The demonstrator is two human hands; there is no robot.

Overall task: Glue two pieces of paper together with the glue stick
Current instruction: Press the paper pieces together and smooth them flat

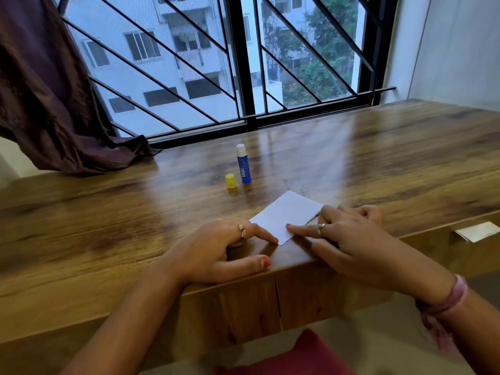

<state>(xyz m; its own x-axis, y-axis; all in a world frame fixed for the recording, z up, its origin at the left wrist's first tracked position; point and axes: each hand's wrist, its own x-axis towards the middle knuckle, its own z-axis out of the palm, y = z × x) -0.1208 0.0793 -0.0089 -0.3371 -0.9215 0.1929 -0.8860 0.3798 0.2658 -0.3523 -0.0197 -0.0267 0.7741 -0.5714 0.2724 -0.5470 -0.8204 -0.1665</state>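
A small white paper (286, 212) lies flat near the front edge of the wooden table (108, 226); whether a second sheet lies under it I cannot tell. My left hand (224, 250) rests at the paper's near left corner, index fingertip touching the edge. My right hand (357, 239) presses its index finger on the paper's near right part. Both hands have fingers apart and grip nothing. Behind the paper stands a blue glue stick (243, 165), uncapped, its white tip showing. Its yellow cap (230, 181) stands to its left.
A dark curtain (54, 90) drapes onto the table's far left. A barred window (243, 63) runs along the back. A drawer handle with a pale strip (477, 231) sits at the right front. Drawer fronts (270, 301) lie below the table edge.
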